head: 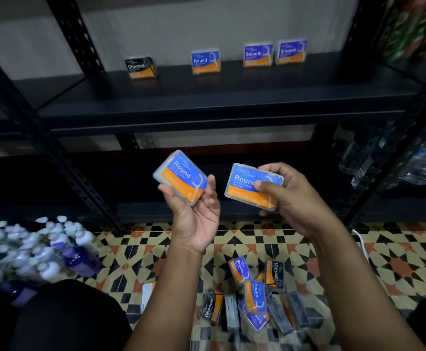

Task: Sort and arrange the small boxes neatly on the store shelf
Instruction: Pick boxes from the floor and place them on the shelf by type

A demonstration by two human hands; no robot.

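We hold one "Round" box in each hand, label side up toward the camera, most likely to read the type before shelving. Left hand [194, 211] cradles the left Round box [180, 177] from below, fingers [212, 183] curled up along its right edge, thumb side under its left end; box tilted. Right hand [290, 196] grips the right Round box [253, 186], thumb pressed across its face, the other fingers wrapped behind its far edge. The two boxes are near each other but apart.

Both are in front of the shelf [207, 102], below its top board. On that board the boxes stand upright by type: Charcoal box [141, 67] at left, shelved Round box [205, 61] in the middle, two Smooth boxes [275, 53] side by side at right. Gaps between the groups look left for more of each kind.

Our judgement: both held boxes belong next to the shelved Round box. Unsorted pile [252, 297] lies on the tiled floor [397, 262] below our arms, mixed Charcoal, Smooth and Round, so much sorting remains. Bottles [37, 252] cluster on the floor at left.
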